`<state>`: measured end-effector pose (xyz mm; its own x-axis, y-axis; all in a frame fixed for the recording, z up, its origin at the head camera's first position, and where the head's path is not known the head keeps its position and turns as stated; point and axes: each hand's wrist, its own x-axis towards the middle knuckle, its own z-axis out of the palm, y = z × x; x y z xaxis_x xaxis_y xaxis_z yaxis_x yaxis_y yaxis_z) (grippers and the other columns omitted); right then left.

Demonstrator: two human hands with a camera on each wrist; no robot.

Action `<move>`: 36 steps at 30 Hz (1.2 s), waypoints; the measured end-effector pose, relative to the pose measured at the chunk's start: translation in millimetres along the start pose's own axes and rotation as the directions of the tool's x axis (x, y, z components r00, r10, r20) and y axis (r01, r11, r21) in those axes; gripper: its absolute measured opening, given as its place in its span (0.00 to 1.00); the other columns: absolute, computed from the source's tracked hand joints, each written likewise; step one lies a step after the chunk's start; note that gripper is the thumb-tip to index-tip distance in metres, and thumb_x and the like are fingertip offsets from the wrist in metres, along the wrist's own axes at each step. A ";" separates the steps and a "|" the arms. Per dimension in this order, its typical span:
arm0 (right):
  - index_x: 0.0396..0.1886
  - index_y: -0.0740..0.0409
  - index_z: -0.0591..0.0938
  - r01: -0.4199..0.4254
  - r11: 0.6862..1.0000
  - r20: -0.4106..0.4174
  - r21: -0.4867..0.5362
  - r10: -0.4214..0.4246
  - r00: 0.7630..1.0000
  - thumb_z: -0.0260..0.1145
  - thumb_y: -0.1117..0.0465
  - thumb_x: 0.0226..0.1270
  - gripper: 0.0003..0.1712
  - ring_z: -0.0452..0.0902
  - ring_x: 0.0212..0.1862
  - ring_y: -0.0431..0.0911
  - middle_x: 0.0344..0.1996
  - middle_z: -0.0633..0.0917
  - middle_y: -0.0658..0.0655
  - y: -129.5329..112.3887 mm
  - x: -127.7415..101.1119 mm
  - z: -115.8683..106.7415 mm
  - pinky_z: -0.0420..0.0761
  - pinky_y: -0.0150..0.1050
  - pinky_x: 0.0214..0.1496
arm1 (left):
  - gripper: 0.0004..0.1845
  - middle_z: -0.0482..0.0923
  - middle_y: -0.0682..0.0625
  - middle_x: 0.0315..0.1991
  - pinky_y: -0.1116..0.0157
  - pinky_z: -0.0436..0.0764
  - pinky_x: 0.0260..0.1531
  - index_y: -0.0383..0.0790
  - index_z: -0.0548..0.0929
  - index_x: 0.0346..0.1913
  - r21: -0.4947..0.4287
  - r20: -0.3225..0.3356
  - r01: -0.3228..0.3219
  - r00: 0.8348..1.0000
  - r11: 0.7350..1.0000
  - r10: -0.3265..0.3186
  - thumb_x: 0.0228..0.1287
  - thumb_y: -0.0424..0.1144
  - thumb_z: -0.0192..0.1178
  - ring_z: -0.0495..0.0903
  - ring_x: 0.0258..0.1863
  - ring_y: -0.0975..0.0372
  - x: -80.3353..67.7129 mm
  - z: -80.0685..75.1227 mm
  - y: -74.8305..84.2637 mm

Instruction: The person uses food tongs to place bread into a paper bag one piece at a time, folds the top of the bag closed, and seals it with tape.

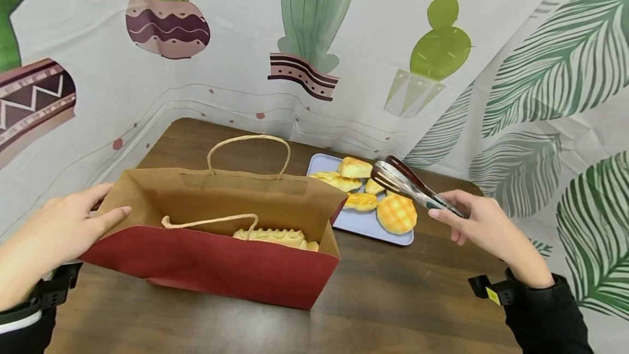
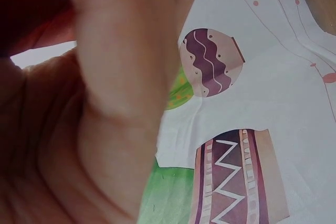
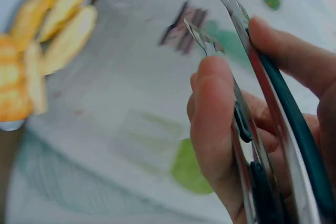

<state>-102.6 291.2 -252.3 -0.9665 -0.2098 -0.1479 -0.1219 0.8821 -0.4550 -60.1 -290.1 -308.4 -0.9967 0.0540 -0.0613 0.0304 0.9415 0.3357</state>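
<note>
Tongs sit pinched in the right hand, thumb and fingers curled round the two metal arms, their long axis running up and to the left from the hand, so the empty tips hang over the near edge of the tray with its buns. Nearer the person, the left hand lies open with straight fingers against the left end of the bag, which stands open-mouthed just left of the tray, one bun inside.
</note>
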 end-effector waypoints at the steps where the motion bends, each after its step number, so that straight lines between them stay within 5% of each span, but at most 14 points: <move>1: 0.54 0.57 0.75 -0.008 1.000 0.003 0.019 0.008 1.000 0.60 0.44 0.64 0.26 0.76 0.17 0.42 0.14 0.79 0.51 8.6 0.2 5.0 0.75 0.34 0.21 | 0.32 0.66 0.19 0.53 0.34 0.66 0.41 0.24 0.64 0.60 0.000 0.004 0.000 1.000 1.000 0.000 0.66 0.50 0.51 0.66 0.48 0.26 -0.2 -0.3 0.2; 7: 0.50 0.69 0.75 -0.080 0.986 0.052 0.144 0.073 0.996 0.56 0.47 0.68 0.27 0.78 0.18 0.44 0.20 0.79 0.54 48.6 -1.5 34.7 0.80 0.37 0.20 | 0.36 0.64 0.19 0.54 0.32 0.64 0.43 0.21 0.61 0.62 0.001 0.024 0.017 1.000 1.000 -0.017 0.67 0.51 0.50 0.64 0.50 0.25 -0.1 0.7 0.5; 16: 0.35 0.64 0.77 -0.218 0.959 0.182 0.179 0.185 0.966 0.50 0.45 0.71 0.25 0.75 0.14 0.46 0.19 0.77 0.53 90.3 -13.5 71.2 0.78 0.42 0.16 | 0.35 0.65 0.19 0.54 0.32 0.64 0.42 0.22 0.62 0.62 -0.002 0.015 0.019 1.000 1.000 -0.019 0.67 0.52 0.50 0.64 0.49 0.25 0.1 2.6 -0.9; 25: 0.37 0.66 0.77 -0.350 0.904 0.220 0.246 0.300 0.928 0.48 0.42 0.71 0.29 0.74 0.14 0.45 0.18 0.78 0.54 112.1 -29.9 91.2 0.76 0.40 0.16 | 0.35 0.66 0.19 0.53 0.32 0.65 0.42 0.23 0.62 0.62 0.002 0.019 0.017 1.000 1.000 -0.017 0.67 0.52 0.50 0.64 0.49 0.24 0.7 1.3 1.1; 36: 0.42 0.70 0.75 -0.405 0.854 0.261 0.325 0.331 0.907 0.47 0.41 0.71 0.33 0.72 0.15 0.42 0.20 0.78 0.55 127.9 -37.7 104.7 0.76 0.41 0.16 | 0.34 0.66 0.19 0.53 0.32 0.65 0.41 0.24 0.62 0.62 0.011 0.018 0.021 1.000 1.000 -0.021 0.67 0.52 0.50 0.64 0.48 0.25 1.1 0.9 2.3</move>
<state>-58.1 367.8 -396.9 -0.8580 -0.0080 -0.5136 0.3612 0.7014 -0.6145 -61.1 -287.6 -308.6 -0.9955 0.0400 -0.0853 0.0103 0.9461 0.3238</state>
